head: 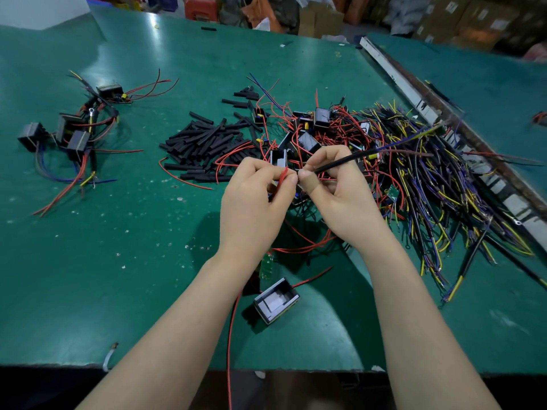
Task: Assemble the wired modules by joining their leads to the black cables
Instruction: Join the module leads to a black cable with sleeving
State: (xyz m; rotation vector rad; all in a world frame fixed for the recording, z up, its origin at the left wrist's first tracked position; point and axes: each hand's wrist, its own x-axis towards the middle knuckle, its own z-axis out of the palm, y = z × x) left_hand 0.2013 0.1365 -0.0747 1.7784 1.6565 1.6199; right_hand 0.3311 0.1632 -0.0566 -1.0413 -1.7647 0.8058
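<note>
Broad green worktable [124,261], scuffed and speckled with pale flecks, filling most of the view. Along its right side, a long tangled heap of black cables with yellow, blue and purple cores [438,184], fanned toward a worn white rail [396,75]. Centre back, a knot of small black box-shaped wired modules with thin red leads [313,128], touching the cable heap. Just left of that, a loose pile of short black tubing pieces [204,143]. Far left, well apart, a cluster of black modules with cables attached [71,134]. Near the front edge, between the forearms, a single black open-sided module housing [276,300] lying tilted, a red wire running from it.

Above the table's middle, left hand [251,199] with thumb and forefinger pinching a thin red lead [282,177]. Right hand [343,190], thumb and forefinger pinching the stripped end of one black sheathed cable [340,162] running up and right into the heap. Fingertips of both hands meeting, lead and cable end touching there; joint itself too small to make out.
</note>
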